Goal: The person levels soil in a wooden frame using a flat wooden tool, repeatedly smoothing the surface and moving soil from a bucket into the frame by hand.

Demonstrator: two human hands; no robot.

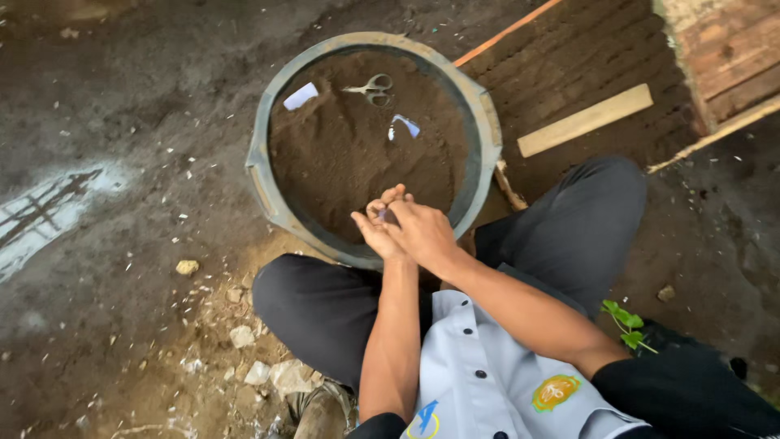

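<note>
The person's left hand [375, 232] and right hand [424, 234] meet over the basin's [268, 122] six o'clock rim; fingers pinch a small, unclear bit; judged: working it over the soil [349, 154]; further, scissors [372, 88] lie at twelve o'clock, needing a reach.

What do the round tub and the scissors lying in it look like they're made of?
The tub looks like thick dull rubber or plastic, grey-green, with a scuffed, bent rim. The scissors on the soil look like pale bare metal, handles included, though they are too small to be sure.
</note>
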